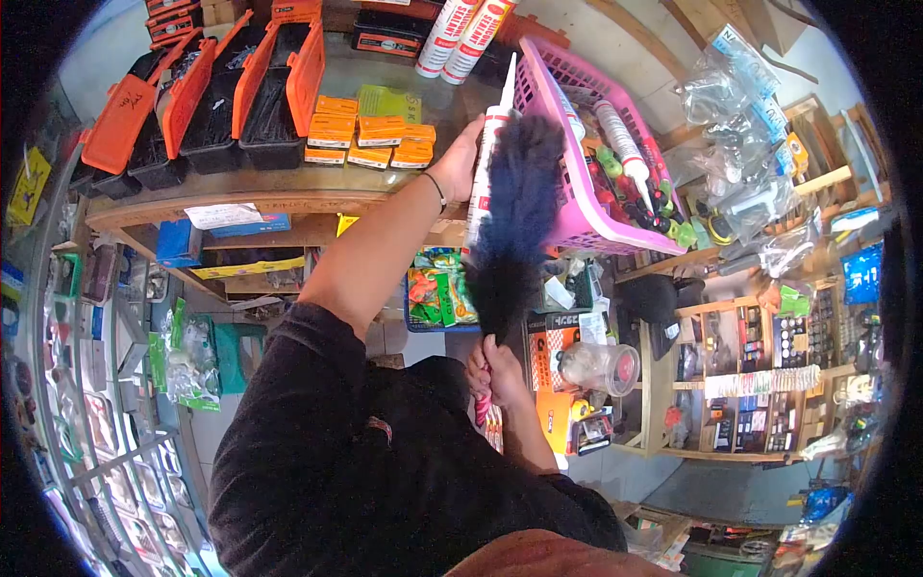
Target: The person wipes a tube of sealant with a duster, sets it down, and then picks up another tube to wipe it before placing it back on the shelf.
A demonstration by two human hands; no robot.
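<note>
My left hand, with a dark band on the wrist, is closed around a white sealant tube with red print, its nozzle pointing up. Below it, my right hand grips the pink handle of a dark, fluffy feather duster. The duster's feathers lie along the right side of the tube and hide part of it. Just right of them is a pink plastic basket holding tubes and colourful handled items.
Open orange-lidded bins and small orange boxes stand on the counter. Two more sealant tubes are at the back. Crowded shelves fill the right. A clear plastic jar is near my right arm.
</note>
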